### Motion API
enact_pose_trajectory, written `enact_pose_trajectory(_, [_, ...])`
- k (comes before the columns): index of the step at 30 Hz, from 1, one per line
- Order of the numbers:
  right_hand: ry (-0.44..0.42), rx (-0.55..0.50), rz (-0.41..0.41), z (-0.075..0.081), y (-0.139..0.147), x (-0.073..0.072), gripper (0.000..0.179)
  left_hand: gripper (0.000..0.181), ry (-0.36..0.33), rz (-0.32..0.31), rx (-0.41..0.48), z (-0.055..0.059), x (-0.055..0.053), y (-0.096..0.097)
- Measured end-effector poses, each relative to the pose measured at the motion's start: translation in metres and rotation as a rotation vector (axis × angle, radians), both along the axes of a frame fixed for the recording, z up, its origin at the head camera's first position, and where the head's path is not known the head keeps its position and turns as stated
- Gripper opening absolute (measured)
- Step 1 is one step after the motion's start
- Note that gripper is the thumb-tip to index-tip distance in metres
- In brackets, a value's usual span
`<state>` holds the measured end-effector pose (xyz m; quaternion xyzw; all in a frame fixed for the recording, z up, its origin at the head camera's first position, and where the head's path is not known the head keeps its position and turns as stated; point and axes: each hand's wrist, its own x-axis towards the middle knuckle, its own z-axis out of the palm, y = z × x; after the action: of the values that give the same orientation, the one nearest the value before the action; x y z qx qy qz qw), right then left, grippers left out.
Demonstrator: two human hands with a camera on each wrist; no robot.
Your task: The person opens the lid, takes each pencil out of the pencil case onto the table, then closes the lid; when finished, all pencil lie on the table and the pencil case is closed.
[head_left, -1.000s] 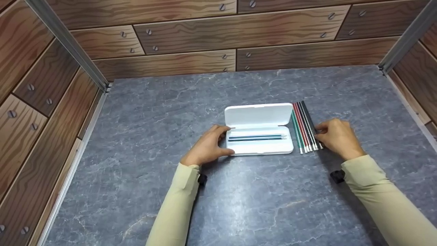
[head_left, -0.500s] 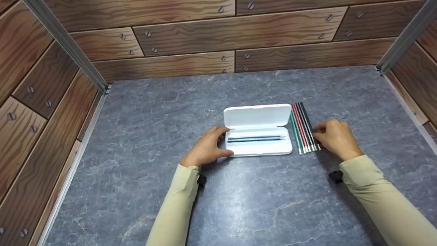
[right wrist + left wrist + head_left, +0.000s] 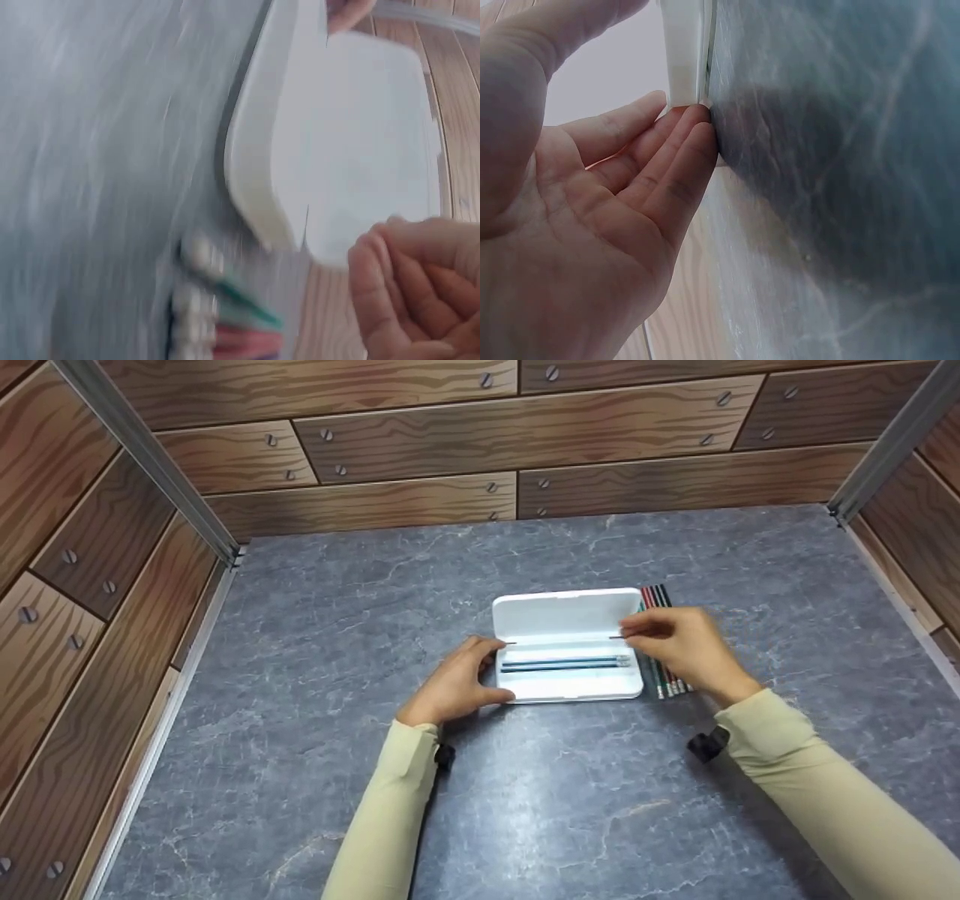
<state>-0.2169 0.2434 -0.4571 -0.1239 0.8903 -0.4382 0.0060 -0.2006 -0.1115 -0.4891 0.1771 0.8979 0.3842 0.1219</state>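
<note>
An open white pencil case [image 3: 568, 685] lies on the table with its lid [image 3: 562, 615] raised at the back. Two blue pencils [image 3: 559, 664] rest lengthwise inside it. My left hand [image 3: 454, 679] grips the case's left end, thumb at the front and fingers toward the hinge; in the left wrist view the fingertips meet the case's edge [image 3: 684, 64]. My right hand [image 3: 682, 645] hovers by the case's right hinge, fingers loosely bent, with nothing visible between them in the right wrist view. Beneath it, a row of pencils [image 3: 660, 682] in green, red and black is partly hidden.
A grey marbled table [image 3: 360, 585] surrounds the case. Wood-patterned walls [image 3: 405, 442] enclose the back and sides, with grey metal posts [image 3: 161, 472] at the corners. In the right wrist view, white-tipped pencil ends [image 3: 196, 300] lie near the case's corner.
My right hand has left the right side of the pencil row and moved left, over the pencils, to the case's right hinge. My left hand stays on the case.
</note>
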Motion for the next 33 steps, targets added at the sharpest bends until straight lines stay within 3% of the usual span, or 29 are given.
enact_pose_trajectory(3, [-0.04, -0.005, 0.08, -0.003, -0.013, -0.002, 0.029, 0.08, -0.002, 0.005, -0.003, 0.0, 0.0, 0.001])
enact_pose_trajectory(9, [0.005, 0.139, 0.162, -0.014, -0.029, -0.007, 0.027, 0.081, -0.004, 0.013, 0.003, -0.001, 0.001, 0.002])
enact_pose_trajectory(20, [0.181, 0.338, 0.239, -0.023, -0.037, -0.011, 0.019, 0.08, 0.0, 0.008, -0.013, 0.001, -0.001, 0.001])
enact_pose_trajectory(33, [0.237, 0.37, 0.326, -0.023, -0.038, -0.015, 0.014, 0.08, 0.012, 0.001, -0.009, 0.001, 0.0, 0.001])
